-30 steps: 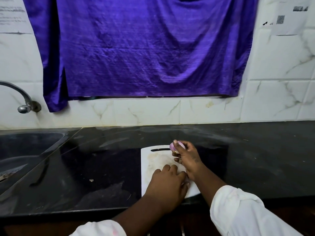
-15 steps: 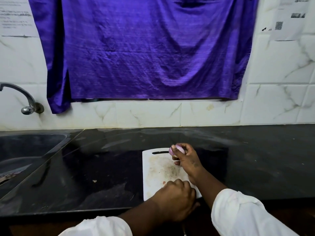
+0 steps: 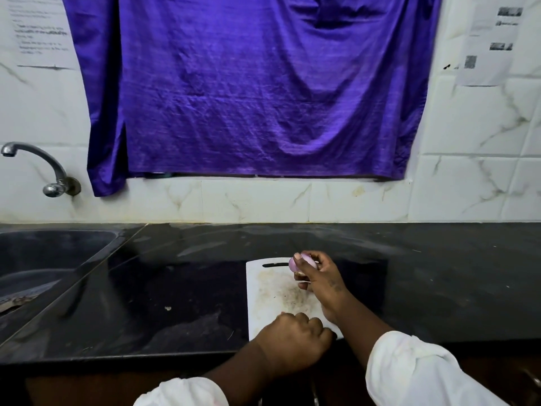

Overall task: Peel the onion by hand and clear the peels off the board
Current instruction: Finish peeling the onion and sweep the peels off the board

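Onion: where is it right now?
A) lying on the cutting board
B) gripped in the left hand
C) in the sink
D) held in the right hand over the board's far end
D: the onion is pinched in the right hand over the far end of the cutting board, while the left hand is curled at the board's near edge.

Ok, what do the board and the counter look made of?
Board: likely white plastic; thin, round-cornered, with a matte, stained and scuffed surface. Counter: probably polished black stone; glossy, showing clear reflections, with a faint seam line near the sink.
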Available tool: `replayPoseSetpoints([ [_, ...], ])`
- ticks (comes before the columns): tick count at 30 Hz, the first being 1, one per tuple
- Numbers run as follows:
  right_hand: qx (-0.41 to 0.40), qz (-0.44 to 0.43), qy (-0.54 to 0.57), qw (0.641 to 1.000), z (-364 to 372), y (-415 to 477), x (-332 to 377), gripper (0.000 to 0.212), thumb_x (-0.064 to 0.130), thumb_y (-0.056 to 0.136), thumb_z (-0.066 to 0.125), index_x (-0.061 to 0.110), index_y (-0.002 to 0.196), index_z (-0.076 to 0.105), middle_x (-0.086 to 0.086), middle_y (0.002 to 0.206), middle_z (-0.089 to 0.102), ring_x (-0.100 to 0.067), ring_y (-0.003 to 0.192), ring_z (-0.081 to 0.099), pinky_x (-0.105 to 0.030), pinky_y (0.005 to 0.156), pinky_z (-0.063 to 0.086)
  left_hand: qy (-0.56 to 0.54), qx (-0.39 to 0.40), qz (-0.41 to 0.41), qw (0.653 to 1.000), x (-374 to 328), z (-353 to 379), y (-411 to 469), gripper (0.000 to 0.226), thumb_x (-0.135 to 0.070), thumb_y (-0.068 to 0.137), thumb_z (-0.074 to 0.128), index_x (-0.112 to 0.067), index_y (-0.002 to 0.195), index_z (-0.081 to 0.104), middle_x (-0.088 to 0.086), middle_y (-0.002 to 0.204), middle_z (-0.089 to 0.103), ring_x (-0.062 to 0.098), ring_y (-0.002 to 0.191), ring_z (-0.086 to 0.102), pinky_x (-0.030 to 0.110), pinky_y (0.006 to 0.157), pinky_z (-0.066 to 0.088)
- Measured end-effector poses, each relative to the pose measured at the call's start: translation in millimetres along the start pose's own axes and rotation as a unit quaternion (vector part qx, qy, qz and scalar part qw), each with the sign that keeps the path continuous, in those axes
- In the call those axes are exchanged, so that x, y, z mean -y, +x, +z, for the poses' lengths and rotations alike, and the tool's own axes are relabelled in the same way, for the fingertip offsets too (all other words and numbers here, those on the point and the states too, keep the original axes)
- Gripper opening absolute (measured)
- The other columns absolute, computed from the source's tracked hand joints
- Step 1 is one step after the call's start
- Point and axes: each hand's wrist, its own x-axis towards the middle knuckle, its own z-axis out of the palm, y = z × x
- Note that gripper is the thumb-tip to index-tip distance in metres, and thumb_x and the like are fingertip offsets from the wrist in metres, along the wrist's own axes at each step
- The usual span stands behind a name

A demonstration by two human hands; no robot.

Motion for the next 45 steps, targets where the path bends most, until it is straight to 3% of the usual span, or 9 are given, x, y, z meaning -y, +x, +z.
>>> replayPoseSetpoints([
  [3, -0.007, 0.009, 0.026, 1.0, 1.0, -3.9, 2.6, 0.037, 0.037, 0.09, 0.079, 0.016, 0.117, 0.064, -0.008, 0.102, 0.077, -0.015, 0.077, 0.071, -0.031, 0.07, 0.057, -0.113, -0.018, -0.177, 0.978, 7.0, -4.3, 4.6, 0.027, -0.04, 0.081, 0.081, -0.023, 0.065, 0.065, -0.003, 0.056, 0.064, 0.015, 0.044, 0.06, 0.025, 0.038, 0.038],
  [6, -0.012, 0.016, 0.056, 0.998, 1.0, -5.4, 6.5, 0.035, 0.037, 0.092, 0.076, 0.015, 0.116, 0.064, -0.007, 0.099, 0.076, -0.017, 0.078, 0.07, -0.031, 0.071, 0.057, -0.268, -0.054, -0.395, 0.877, 32.6, -2.4, 8.2, 0.044, -0.041, 0.097, 0.062, -0.018, 0.062, 0.051, 0.003, 0.056, 0.059, 0.019, 0.052, 0.056, 0.03, 0.051, 0.033],
  [10, -0.03, 0.036, 0.092, 0.995, -0.5, -4.6, 9.6, 0.037, 0.038, 0.093, 0.074, 0.014, 0.12, 0.063, -0.011, 0.106, 0.074, -0.02, 0.083, 0.068, -0.034, 0.074, 0.058, -0.417, -0.089, -0.522, 0.738, 66.1, 15.9, 5.6, 0.054, -0.033, 0.099, 0.065, -0.012, 0.054, 0.043, -0.002, 0.046, 0.044, 0.013, 0.045, 0.039, 0.031, 0.051, 0.032],
  [13, -0.031, 0.063, 0.111, 0.991, 1.8, -6.6, -0.8, 0.039, 0.039, 0.092, 0.075, 0.014, 0.12, 0.063, -0.015, 0.109, 0.075, -0.019, 0.08, 0.069, -0.033, 0.073, 0.059, -0.454, -0.077, -0.558, 0.691, 72.9, 33.3, 9.1, 0.056, -0.032, 0.1, 0.067, -0.015, 0.052, 0.043, -0.002, 0.049, 0.049, 0.011, 0.046, 0.041, 0.028, 0.051, 0.033],
  [20, -0.048, 0.08, 0.173, 0.981, -0.9, -0.9, -11.3, 0.037, 0.037, 0.092, 0.074, 0.011, 0.116, 0.063, -0.017, 0.098, 0.074, -0.02, 0.076, 0.069, -0.031, 0.073, 0.059, -0.344, 0.16, -0.43, 0.82, 51.5, 25.0, 34.0, 0.03, -0.037, 0.095, 0.054, -0.018, 0.073, 0.062, 0.003, 0.083, 0.072, 0.026, 0.084, 0.068, 0.029, 0.063, 0.038],
  [25, -0.052, 0.083, 0.189, 0.977, -2.0, 0.0, -12.8, 0.035, 0.034, 0.093, 0.074, 0.008, 0.115, 0.063, -0.02, 0.101, 0.071, -0.02, 0.074, 0.067, -0.029, 0.069, 0.059, -0.354, 0.165, -0.315, 0.865, 9.9, -13.0, 26.9, 0.034, -0.044, 0.095, 0.055, -0.015, 0.085, 0.07, 0.009, 0.091, 0.075, 0.031, 0.087, 0.068, 0.031, 0.066, 0.039],
  [31, -0.02, 0.057, 0.13, 0.99, 8.5, -14.4, -7.6, 0.035, 0.031, 0.094, 0.074, 0.006, 0.117, 0.064, -0.019, 0.105, 0.069, -0.022, 0.078, 0.066, -0.033, 0.075, 0.06, -0.505, 0.208, -0.265, 0.795, -33.3, -46.8, -20.0, 0.03, -0.036, 0.096, 0.06, -0.01, 0.088, 0.072, 0.011, 0.093, 0.074, 0.017, 0.078, 0.064, 0.009, 0.06, 0.036],
  [35, 0.057, 0.054, 0.104, 0.992, 46.8, -46.4, -0.1, 0.036, 0.033, 0.087, 0.075, 0.009, 0.113, 0.067, -0.014, 0.105, 0.072, -0.023, 0.081, 0.068, -0.034, 0.079, 0.062, -0.566, 0.144, -0.352, 0.732, -18.4, -49.4, -61.4, 0.033, -0.026, 0.089, 0.065, -0.011, 0.061, 0.06, -0.002, 0.056, 0.059, 0.003, 0.054, 0.054, 0.024, 0.065, 0.043],
  [45, 0.302, 0.073, 0.091, 0.946, 218.6, -161.9, -24.6, 0.058, 0.031, 0.068, 0.087, 0.014, 0.12, 0.067, -0.01, 0.113, 0.075, -0.024, 0.089, 0.071, -0.031, 0.079, 0.062, -0.505, -0.051, -0.619, 0.599, 33.1, -50.4, -272.3, 0.049, -0.028, 0.095, 0.063, -0.024, 0.048, 0.048, -0.012, 0.046, 0.044, 0.004, 0.047, 0.037, 0.028, 0.054, 0.03],
])
